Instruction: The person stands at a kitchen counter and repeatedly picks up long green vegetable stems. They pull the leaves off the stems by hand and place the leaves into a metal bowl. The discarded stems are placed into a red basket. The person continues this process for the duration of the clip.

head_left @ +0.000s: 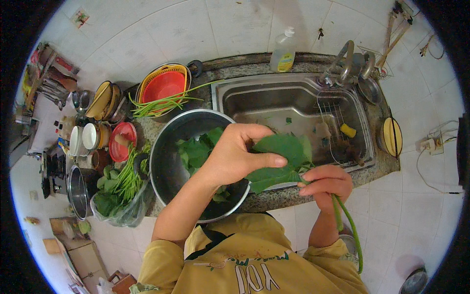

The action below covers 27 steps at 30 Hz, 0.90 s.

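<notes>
granite counter (274,198) with sink (293,105) ran under both hands. left hand (232,157) pinched the leaf (281,147) between thumb and fingers, just right of the steel bowl (169,147). right hand (325,183) was closed round the stem (350,228), whose long axis ran down and right, away from the bowl; left hand was nearer it.

Bowl (164,166) left of sink (289,105)

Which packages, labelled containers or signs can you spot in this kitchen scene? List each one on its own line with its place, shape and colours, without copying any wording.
Dish soap bottle: back rim of the sink, clear plastic, yellow label, white cap.
Plastic bag: counter's left end, clear, crumpled, holding leafy greens.
Wall sticker: upper left tile, small, square, reddish and green.
</notes>
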Each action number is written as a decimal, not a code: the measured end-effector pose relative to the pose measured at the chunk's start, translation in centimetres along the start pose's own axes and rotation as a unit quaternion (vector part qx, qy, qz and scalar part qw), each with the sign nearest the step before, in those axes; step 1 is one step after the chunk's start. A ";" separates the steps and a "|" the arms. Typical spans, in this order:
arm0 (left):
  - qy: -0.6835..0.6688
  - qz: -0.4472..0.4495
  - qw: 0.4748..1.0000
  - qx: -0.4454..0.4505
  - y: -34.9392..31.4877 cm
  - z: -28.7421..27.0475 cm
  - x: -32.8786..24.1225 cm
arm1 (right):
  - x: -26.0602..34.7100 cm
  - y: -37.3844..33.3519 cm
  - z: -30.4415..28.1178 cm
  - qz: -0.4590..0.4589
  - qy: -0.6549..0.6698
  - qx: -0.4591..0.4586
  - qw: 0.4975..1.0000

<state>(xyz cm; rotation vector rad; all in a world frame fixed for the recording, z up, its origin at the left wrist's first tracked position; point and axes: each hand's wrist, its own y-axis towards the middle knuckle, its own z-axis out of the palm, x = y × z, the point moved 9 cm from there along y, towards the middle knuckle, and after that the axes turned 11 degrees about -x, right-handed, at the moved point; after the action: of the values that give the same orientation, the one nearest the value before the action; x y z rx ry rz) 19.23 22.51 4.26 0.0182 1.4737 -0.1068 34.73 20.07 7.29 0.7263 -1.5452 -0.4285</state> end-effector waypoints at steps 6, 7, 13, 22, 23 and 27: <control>-0.033 -0.037 0.997 -0.060 -0.9 -1.4 0.6 | -0.4 0.2 0.5 0.026 -0.013 0.006 1.000; -0.042 -0.043 0.996 -0.061 -1.1 -1.5 0.6 | -0.6 0.1 0.6 0.033 -0.006 0.008 0.999; -0.067 -0.043 0.995 -0.061 -2.1 -2.6 0.7 | -0.7 0.4 1.8 0.045 0.043 0.017 0.998; 0.027 0.036 0.999 0.006 -3.3 -3.8 -1.1 | -0.9 0.6 6.9 0.102 0.085 0.156 0.979; 0.067 0.044 0.997 0.022 -3.6 -3.8 -0.7 | -0.9 0.5 7.7 0.107 0.082 0.169 0.976; 0.056 -0.003 0.989 -0.139 -5.0 -8.3 -0.4 | -0.8 0.7 9.2 0.143 0.076 0.165 0.973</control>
<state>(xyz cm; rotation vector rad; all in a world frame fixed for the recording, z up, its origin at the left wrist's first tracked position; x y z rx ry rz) 10.51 18.19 4.16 -0.2106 1.5892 0.0970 25.52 19.71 6.05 0.7553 -1.5613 0.1008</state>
